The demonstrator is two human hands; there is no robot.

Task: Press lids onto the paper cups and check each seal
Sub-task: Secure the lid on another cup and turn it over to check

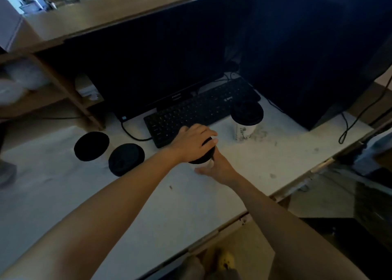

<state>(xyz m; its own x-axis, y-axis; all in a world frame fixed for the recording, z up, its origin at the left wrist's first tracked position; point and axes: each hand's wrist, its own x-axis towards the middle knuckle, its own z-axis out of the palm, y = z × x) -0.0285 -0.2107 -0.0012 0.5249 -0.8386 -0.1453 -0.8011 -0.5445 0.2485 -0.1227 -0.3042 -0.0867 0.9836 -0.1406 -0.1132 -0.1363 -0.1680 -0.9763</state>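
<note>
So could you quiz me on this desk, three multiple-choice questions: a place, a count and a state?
1. Where does the lidded cup stand? A) by the keyboard's right end B) on the left shelf C) on the floor
2. How many loose lids lie on the table? A) none B) two C) five
3. What is the left hand doing? A) typing B) hanging idle C) pressing a lid onto the held cup
Answers: 1 A, it stands on the table at the keyboard's right end. 2 B, two black discs lie left of the hands. 3 C, its fingers curl over the lid while the right hand grips the held cup.
</note>
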